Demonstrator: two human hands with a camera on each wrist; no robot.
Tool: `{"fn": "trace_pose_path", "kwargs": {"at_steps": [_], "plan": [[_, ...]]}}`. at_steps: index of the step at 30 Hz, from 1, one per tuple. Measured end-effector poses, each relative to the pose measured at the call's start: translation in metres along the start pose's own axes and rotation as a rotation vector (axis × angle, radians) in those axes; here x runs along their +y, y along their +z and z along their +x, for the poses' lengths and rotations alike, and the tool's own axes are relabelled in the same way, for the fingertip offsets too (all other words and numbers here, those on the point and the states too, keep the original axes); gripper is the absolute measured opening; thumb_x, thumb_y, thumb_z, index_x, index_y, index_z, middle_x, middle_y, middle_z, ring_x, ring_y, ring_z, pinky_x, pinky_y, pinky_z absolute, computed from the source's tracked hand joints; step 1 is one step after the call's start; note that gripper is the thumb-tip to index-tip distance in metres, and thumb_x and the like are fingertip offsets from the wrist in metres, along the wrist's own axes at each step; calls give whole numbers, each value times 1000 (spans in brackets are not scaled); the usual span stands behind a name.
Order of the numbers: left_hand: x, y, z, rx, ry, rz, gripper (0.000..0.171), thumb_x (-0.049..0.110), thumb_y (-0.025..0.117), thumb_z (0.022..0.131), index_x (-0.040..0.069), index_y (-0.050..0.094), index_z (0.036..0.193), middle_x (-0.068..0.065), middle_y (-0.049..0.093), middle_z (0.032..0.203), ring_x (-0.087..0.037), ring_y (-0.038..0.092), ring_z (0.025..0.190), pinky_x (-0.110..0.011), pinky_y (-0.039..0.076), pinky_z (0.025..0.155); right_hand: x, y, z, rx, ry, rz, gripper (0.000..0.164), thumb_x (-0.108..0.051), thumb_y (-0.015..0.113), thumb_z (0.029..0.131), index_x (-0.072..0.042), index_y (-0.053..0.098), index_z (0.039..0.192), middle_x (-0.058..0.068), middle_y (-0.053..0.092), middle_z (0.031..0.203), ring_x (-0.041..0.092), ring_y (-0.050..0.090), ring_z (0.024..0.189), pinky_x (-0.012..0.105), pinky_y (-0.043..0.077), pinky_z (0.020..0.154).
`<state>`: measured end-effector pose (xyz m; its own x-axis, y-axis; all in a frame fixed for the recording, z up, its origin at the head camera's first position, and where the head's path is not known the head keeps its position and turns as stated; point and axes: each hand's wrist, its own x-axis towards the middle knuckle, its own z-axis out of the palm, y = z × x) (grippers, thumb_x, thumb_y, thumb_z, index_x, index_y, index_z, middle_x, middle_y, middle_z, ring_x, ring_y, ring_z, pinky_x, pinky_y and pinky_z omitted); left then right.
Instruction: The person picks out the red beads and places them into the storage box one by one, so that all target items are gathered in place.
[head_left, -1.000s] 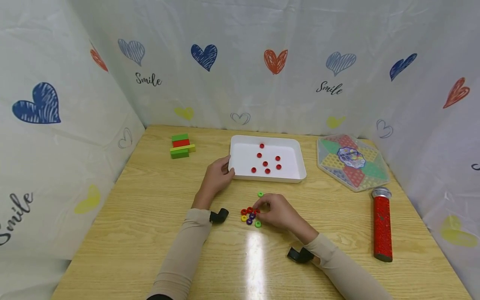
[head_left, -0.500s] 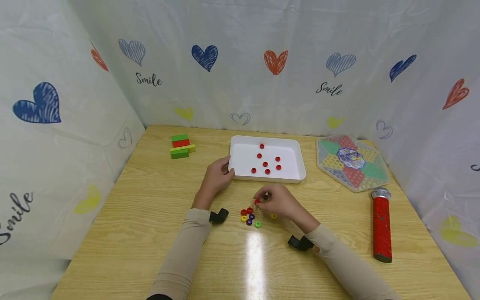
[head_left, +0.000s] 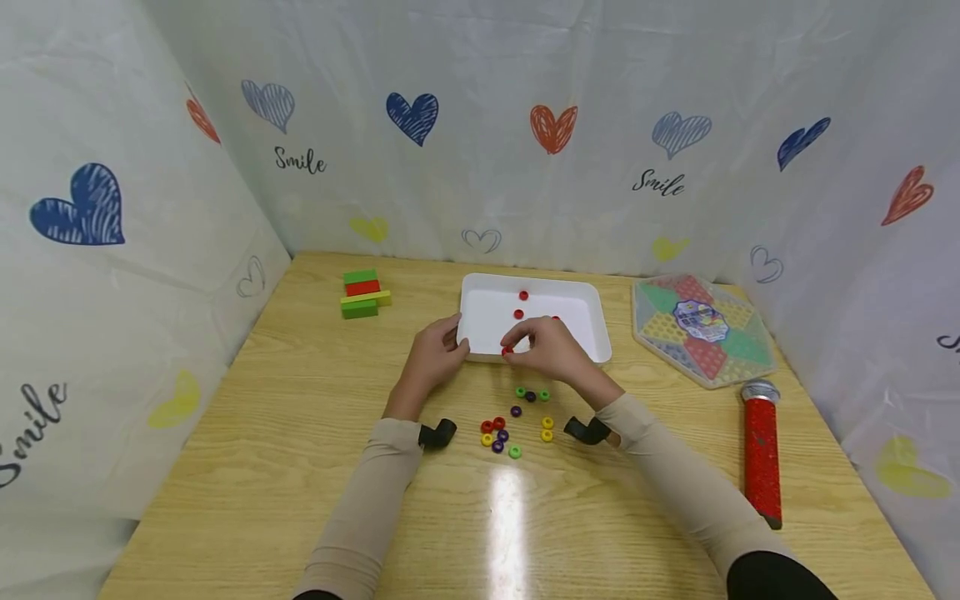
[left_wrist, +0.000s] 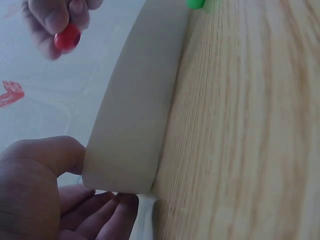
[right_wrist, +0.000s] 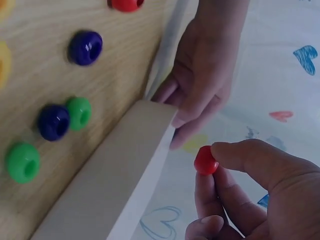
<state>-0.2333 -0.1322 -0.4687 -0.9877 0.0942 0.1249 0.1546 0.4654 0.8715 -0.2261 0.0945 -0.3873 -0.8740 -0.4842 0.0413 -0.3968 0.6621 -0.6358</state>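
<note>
My left hand (head_left: 435,354) grips the left front corner of a shallow white tray (head_left: 594,317), thumb and fingers on either side of its wall in the left wrist view. Over the tray's front edge, my right hand (head_left: 553,348) pinches a red bead (right_wrist: 205,160) between thumb and fingertips. Inside the tray lie several red beads (head_left: 519,314), some hidden behind the right hand. On the table in front are loose beads: green (head_left: 515,452), yellow (head_left: 547,423), purple (head_left: 516,412) and red (head_left: 498,423).
Stacked green, red and yellow blocks (head_left: 360,295) stand at the back left. A clear hexagonal board box (head_left: 703,329) lies right of the tray, with a red glittery microphone (head_left: 762,454) in front of it. A printed curtain (head_left: 480,167) borders the wooden table (head_left: 300,450).
My right hand has picked a red bead from the cluster and carried it forward to the tray's front edge, uncovering loose beads on the table. The left hand keeps its grip on the tray.
</note>
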Motion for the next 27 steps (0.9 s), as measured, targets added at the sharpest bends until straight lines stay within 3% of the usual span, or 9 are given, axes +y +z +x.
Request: {"fn": "trace_pose_path", "kwargs": {"at_steps": [7,20,27], "plan": [[-1,2,1,-11,1,10,57,17,64,95,1,49,148,-17,55,147,-26,58,133,-36,52,106,1,-4,18,15,44,-10,12,-16,79,85,-12,79,96,3,76,93,22,63,87,34,50,78],[-4,-1,2,1,0,21,58,17,65,95,1,49,148,-17,57,145,-26,59,132,-37,53,106,9,5,47,-12,115,-28,18,-16,78,84,-10,79,100,5,76,97,18,63,84,27,50,67],[-4,-1,1,-1,12,17,57,17,64,95,1,50,148,-18,56,146,-26,58,133,-36,52,107,16,9,55,-10,170,-22,17,-17,78,85,-11,79,101,4,76,99,20,63,91,30,51,71]]}}
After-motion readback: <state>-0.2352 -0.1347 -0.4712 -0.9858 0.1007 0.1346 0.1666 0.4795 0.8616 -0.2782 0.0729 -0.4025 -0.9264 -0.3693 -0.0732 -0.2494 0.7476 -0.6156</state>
